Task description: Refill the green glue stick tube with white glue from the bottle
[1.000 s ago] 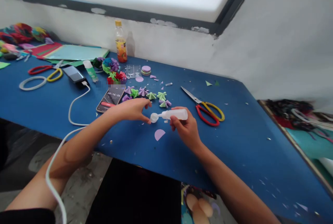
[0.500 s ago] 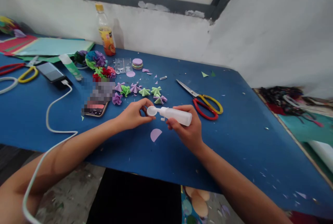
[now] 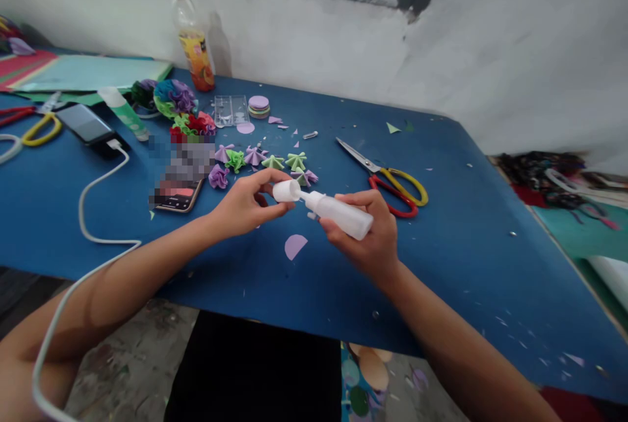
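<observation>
My left hand [image 3: 250, 203] pinches a white bottle cap [image 3: 286, 191] between thumb and fingers, its open end turned toward the bottle. Wrapped around a translucent white glue bottle [image 3: 346, 215], my right hand [image 3: 370, 235] tilts it so the narrow nozzle points up and left at the cap's mouth. A small gap seems to lie between the cap and the bottle's shoulder. Below them on the blue table lies a cut purple paper piece [image 3: 295, 246]. Just beyond my left hand sit several folded purple and green paper pieces [image 3: 273, 161].
Red-and-yellow-handled scissors [image 3: 387, 180] lie right of my right hand. A phone [image 3: 179, 196], a cabled black device [image 3: 91, 126], a glue tube [image 3: 122, 111] and a juice bottle [image 3: 196, 49] stand or lie left. Behind are a clear plastic tray [image 3: 230, 111] and stacked paper discs [image 3: 258, 106].
The cap has turned from facing me to facing the bottle's nozzle. My right hand and the bottle have shifted slightly right, and the camera view has moved a little.
</observation>
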Action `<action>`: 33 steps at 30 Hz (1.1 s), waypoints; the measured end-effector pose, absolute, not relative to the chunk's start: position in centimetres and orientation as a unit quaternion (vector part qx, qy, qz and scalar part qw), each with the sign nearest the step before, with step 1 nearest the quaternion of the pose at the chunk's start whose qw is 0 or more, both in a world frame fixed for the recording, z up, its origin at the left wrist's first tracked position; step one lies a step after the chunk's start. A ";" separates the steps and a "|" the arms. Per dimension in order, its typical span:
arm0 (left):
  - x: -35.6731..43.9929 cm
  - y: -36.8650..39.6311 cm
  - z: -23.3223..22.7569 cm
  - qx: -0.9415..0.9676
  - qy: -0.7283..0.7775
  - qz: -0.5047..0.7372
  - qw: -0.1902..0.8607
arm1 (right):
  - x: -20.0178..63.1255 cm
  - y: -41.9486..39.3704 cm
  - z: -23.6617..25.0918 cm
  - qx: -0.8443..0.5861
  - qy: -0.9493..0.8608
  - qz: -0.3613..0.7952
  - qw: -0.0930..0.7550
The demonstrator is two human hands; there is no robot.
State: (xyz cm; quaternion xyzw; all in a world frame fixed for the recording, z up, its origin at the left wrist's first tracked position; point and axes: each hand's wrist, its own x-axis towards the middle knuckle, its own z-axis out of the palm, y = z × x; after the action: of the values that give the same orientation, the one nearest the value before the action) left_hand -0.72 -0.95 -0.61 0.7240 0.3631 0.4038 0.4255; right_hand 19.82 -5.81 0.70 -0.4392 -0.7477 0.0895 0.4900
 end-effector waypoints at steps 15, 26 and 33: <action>-0.7 -1.3 -0.2 0.751 0.349 0.404 0.389 | 20.0 -6.0 1.6 -0.418 -0.781 -0.112 0.449; -0.7 -1.4 -0.3 0.749 0.344 0.388 0.413 | 19.9 -6.2 1.6 -0.436 -0.768 -0.114 0.455; -0.7 -1.6 0.0 0.735 0.344 0.377 0.446 | 19.9 -6.4 1.7 -0.440 -0.768 -0.111 0.453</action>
State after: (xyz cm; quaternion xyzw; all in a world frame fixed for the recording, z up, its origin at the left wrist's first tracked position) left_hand -0.70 -1.61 -0.02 0.7354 0.3436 0.3768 0.4462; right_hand 19.89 -6.38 1.70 -0.4398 -0.7676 -0.1106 0.4530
